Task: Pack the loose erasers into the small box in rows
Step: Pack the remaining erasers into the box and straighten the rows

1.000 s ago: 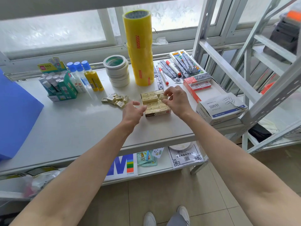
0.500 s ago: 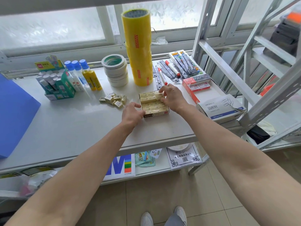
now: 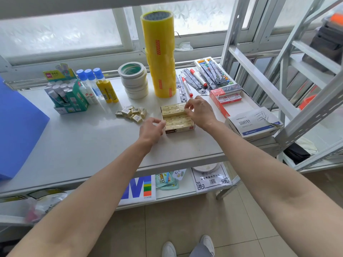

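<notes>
My left hand (image 3: 151,129) rests at the near left corner of the small box (image 3: 177,118) on the white table (image 3: 83,145), fingers loosely curled, thumb against the box wall, holding nothing. The box is filled with rows of yellow erasers. My right hand (image 3: 199,112) sits over its far right corner, fingertips (image 3: 186,110) pinching an eraser at the top row. Left of the box lies a cluster of loose erasers (image 3: 131,113). Beyond stand a stack of masking tape (image 3: 135,79) and a tall column of yellow tape (image 3: 160,52).
</notes>
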A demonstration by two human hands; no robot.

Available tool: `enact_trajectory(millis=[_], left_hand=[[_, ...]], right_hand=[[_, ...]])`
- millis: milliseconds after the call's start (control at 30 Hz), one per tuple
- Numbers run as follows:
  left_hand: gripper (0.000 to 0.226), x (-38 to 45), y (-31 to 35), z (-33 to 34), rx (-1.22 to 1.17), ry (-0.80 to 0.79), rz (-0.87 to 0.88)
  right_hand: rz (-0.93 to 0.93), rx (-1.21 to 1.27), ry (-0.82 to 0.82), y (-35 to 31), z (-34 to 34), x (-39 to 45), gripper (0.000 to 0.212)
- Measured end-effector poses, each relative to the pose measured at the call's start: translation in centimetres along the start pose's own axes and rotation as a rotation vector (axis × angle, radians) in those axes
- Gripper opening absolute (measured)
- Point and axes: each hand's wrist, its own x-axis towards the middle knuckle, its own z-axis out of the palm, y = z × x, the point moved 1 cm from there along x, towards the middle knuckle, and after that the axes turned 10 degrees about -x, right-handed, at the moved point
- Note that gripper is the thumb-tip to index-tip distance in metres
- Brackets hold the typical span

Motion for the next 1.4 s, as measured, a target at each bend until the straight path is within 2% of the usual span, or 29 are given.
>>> enact_trajectory(millis=[100, 200, 300, 433, 567, 733, 900, 1033, 1200, 1400], left_hand=[[0.032, -0.5, 0.5, -0.6, -0.244, 0.007, -0.089], [0.043, -1.0, 1.1, -1.3, -0.504, -0.056, -0.227], [0.061, -1.2, 1.3, -1.7, -0.657, -0.141, -0.293], [0.079, -1.6, 1.8, -1.8, -0.634, -0.209, -0.219], [0.081, -2.0, 1.9, -1.9, -0.551, -0.231, -0.140], [0.068, -2.0, 1.4, -2.6, -0.586, -0.233, -0.125], [0.029, -2.1, 0.7, -3.3, -0.415, -0.226, -0.090], [0.015, -2.4, 0.7, -3.2, -0.472, -0.250, -0.090], [0.016, -2.5, 0.9, -3.2, -0.520, -0.254, -0.047], [0.027, -2.6, 0.8, -3.1, -0.457, -0.308, 0.016]], right_hand=[[0.006, 0.022, 0.063, -0.4, 0.0, -0.8, 0.014], [-0.039, 0.106, 0.105, -2.1, 0.2, -1.7, 0.014], [-0.151, 0.268, 0.001, -4.4, 0.5, -2.7, 0.016], [-0.249, 0.433, -0.157, -6.2, 0.9, -4.0, 0.023], [-0.238, 0.453, -0.206, -6.5, 1.2, -4.2, 0.020], [-0.140, 0.682, -0.253, -5.9, 1.1, -4.4, 0.020], [-0.086, 0.770, -0.233, -5.3, 1.1, -4.7, 0.029], [-0.058, 0.806, -0.224, -5.3, 1.0, -4.8, 0.015], [0.039, 0.950, -0.214, -5.1, 1.2, -4.9, 0.013], [0.093, 0.946, -0.197, -4.5, 1.5, -4.7, 0.015]])
